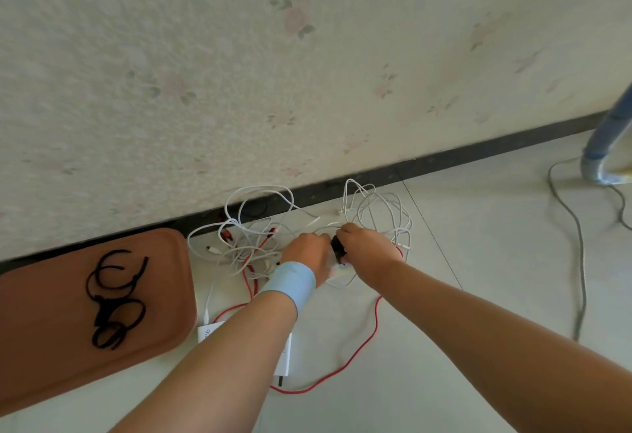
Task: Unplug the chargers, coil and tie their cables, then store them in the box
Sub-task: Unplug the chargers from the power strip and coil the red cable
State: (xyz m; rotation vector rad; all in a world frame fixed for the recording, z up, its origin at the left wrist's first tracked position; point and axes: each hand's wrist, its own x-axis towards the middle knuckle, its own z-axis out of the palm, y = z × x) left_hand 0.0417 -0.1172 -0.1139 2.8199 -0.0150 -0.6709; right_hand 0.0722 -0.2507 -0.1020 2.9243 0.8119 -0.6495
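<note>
The wall (pixel 307 73) is cream paper scattered with faded pink roses and grey-green leaves, above a black skirting strip (pixel 444 162). The floor (pixel 496 278) is pale grey-white tile with thin dark joints. At near left, the box (pixel 44 340) is terracotta brown, with black ties (pixel 113 299) on it. The tangle of cables (pixel 376 206) is white, and one red cable (pixel 362 347) loops nearer. The charger (pixel 338 248) in the middle is black. The wristband (pixel 294 282) is light blue. At right runs a grey cord (pixel 578 261).
</note>
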